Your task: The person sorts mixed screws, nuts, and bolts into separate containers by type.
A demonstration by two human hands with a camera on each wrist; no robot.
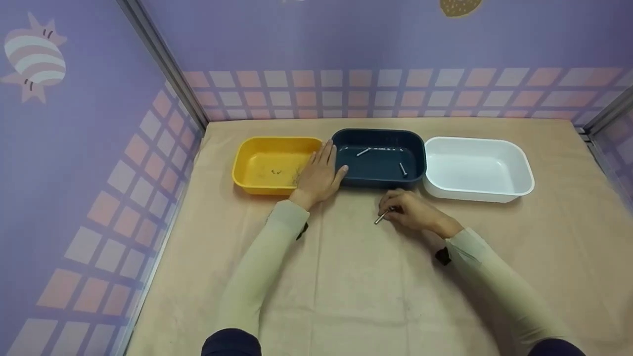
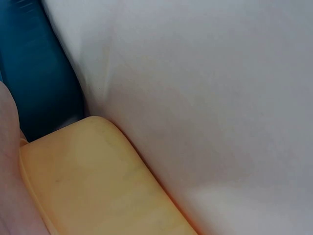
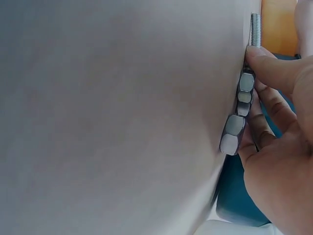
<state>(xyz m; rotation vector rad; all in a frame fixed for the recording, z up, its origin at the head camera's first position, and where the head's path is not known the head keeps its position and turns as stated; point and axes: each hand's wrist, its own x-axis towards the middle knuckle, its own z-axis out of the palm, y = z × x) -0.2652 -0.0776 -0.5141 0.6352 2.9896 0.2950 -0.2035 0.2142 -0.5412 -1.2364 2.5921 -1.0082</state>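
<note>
My left hand lies with its fingers extended across the neighbouring rims of a yellow bin and a dark blue bin. Its thumb reaches over the blue rim. Two bolts sit inside the blue bin, a left bolt and a right bolt. In front of that bin, my right hand pinches a metal bolt by thumb and fingers, low over the cloth. Several hexagonal metal pieces, heads or nuts, line up beneath the thumb in the right wrist view; I cannot tell whether they join the bolt.
To the right of the blue bin stands a white bin with nothing seen inside. Small dark bits lie in the yellow bin. A pale cloth covers the table, with patterned purple panels behind and at the sides.
</note>
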